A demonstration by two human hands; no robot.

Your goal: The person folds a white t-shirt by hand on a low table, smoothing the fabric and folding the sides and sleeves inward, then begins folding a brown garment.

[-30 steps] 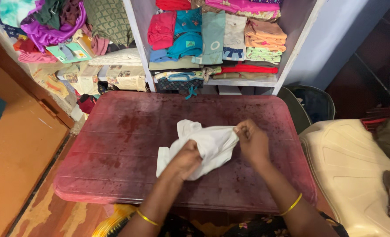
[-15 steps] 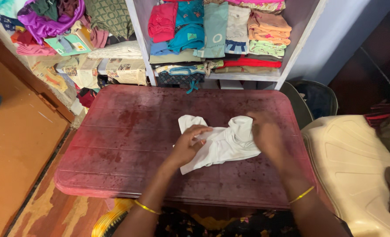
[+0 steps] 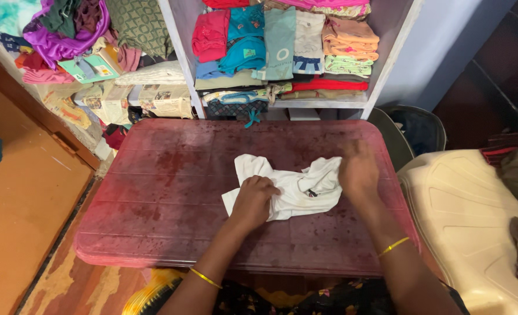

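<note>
— Where is the white garment (image 3: 297, 189)?

— Crumpled on the dark red table (image 3: 154, 192), right of its middle. The left hand (image 3: 253, 198) presses down on its near left part, fingers curled into the cloth in a clenched grip. The right hand (image 3: 358, 172) is at its right edge, blurred; I cannot tell whether that grip is closed.

— How would it handle?

— I judge it light, soft and limp, sagging wherever it is unsupported. The hems or corners look like the best places to hold.

— Any packages or labels?

— A small dark tag sits on the cloth near its middle. On the shelf (image 3: 305, 104) behind lie folded clothes (image 3: 282, 44); left of it are a flat green box (image 3: 89, 67) and newspaper-wrapped bundles (image 3: 165, 99).
</note>
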